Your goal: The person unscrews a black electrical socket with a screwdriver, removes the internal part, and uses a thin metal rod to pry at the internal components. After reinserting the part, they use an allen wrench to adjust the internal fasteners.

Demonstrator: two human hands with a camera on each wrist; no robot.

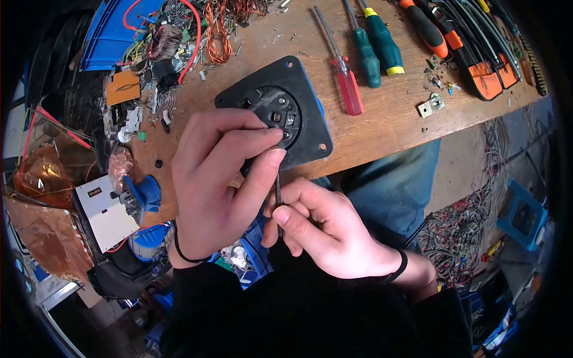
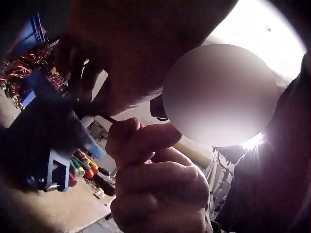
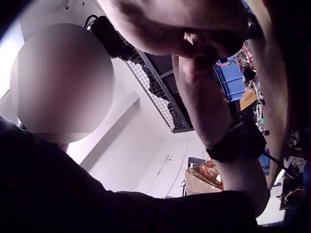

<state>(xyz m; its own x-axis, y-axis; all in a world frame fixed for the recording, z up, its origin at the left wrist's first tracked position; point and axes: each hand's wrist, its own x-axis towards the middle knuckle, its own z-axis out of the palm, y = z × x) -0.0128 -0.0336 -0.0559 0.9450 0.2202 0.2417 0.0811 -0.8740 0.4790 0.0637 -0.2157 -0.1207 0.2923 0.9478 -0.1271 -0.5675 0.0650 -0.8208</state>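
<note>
A black square plate with a round recessed centre and corner holes is tilted at the table's front edge, with blue showing along its side. Over its near part, my left hand has thumb and index fingertips pinched together at the upper end of a thin dark rod. Lower on the rod, my right hand grips it between thumb and curled fingers. In the left wrist view my right hand shows close up with fingers folded. The rod's tip is hidden by the left fingers.
Screwdrivers with red, green and orange-black handles lie beyond the plate. Orange-and-black tools are at the right. Copper wire, a coil and scraps crowd the left. A small metal bracket lies right.
</note>
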